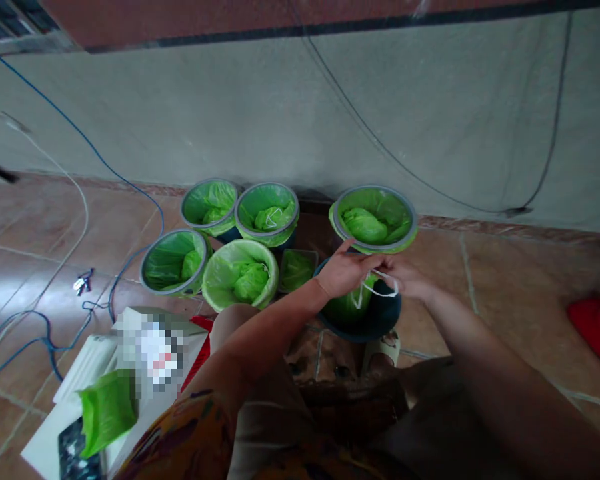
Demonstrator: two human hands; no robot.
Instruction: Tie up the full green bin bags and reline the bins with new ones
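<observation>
My left hand (347, 269) and my right hand (409, 275) meet above a dark blue bucket (389, 317) between my knees. A looped white drawstring (394, 288) hangs from my closed fingers. Its lower end reaches down to a green plastic bag (344, 307) inside the bucket. My left thumb points up, away from the other fingers. Exactly how the fingertips grip the string is hard to make out. Just beyond my hands stands a grey-rimmed bin (414, 230) lined with green plastic, with a bundled green bag (364, 225) in it.
Several lined bins (206, 283) stand to the left beside a square clear container (316, 257). Keys (83, 283) and a blue cable (123, 270) lie on the tiles. Lower left, a folded green bag (109, 410) rests on white packaging. A wall (230, 113) runs behind.
</observation>
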